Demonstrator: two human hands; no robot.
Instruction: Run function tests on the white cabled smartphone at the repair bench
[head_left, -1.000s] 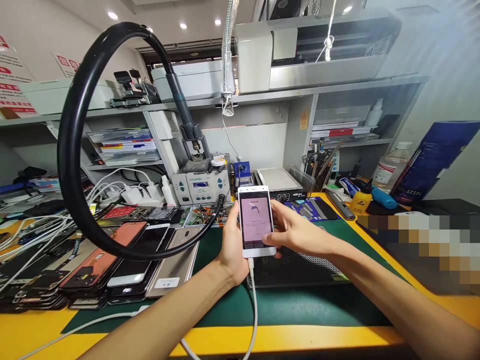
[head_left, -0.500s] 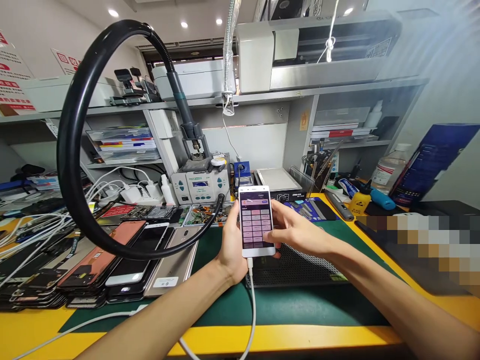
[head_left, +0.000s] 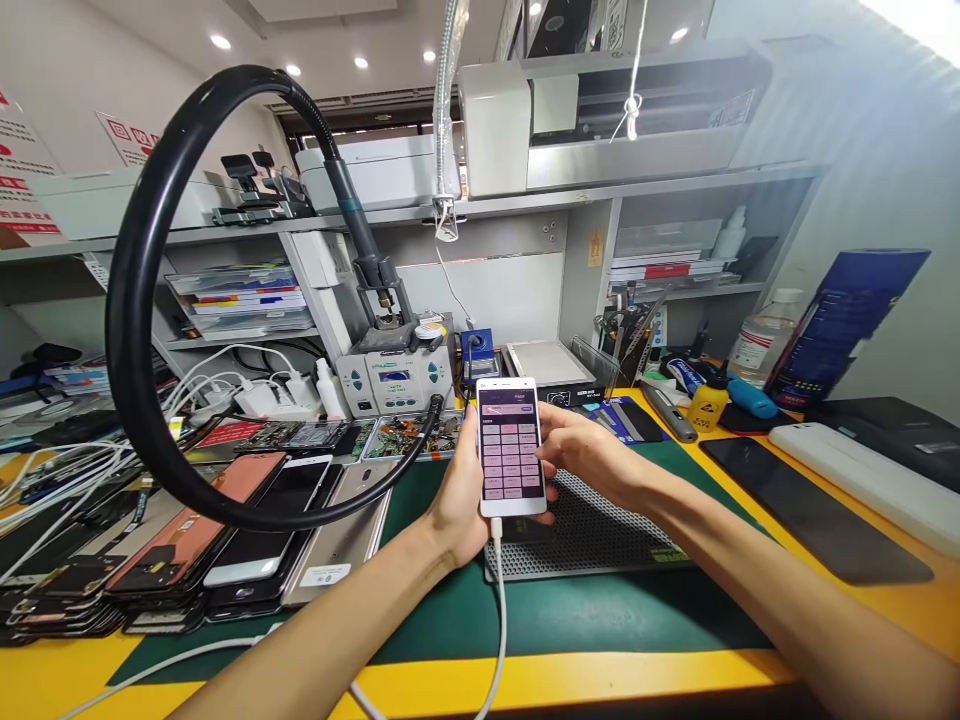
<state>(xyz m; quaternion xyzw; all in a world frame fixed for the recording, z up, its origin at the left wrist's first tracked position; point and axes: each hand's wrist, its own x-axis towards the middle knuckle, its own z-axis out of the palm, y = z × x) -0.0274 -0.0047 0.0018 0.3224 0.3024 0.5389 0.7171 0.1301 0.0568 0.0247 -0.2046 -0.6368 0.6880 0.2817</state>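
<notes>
While my left hand curls snugly around its left side, a white smartphone faces me in the head view, raised above a perforated black plate on the green work mat. The lit screen shows a grid of pale pink buttons on a dark ground. A white cable runs from the phone's lower end toward the front edge of the yellow bench.

My right hand is at the phone's right edge, fingers half bent and thumb beside the screen; part of them is hidden behind the phone, and I cannot tell whether they grip it. More fingertips show below, at the same edge, but which hand they belong to is unclear.

To my left, a gold phone lies beside stacked phone parts, under the loop of a thick black hose. Behind them stand a hot-air rework station and a tray of circuit boards. To my right are a yellow bottle and a dark flat panel.
</notes>
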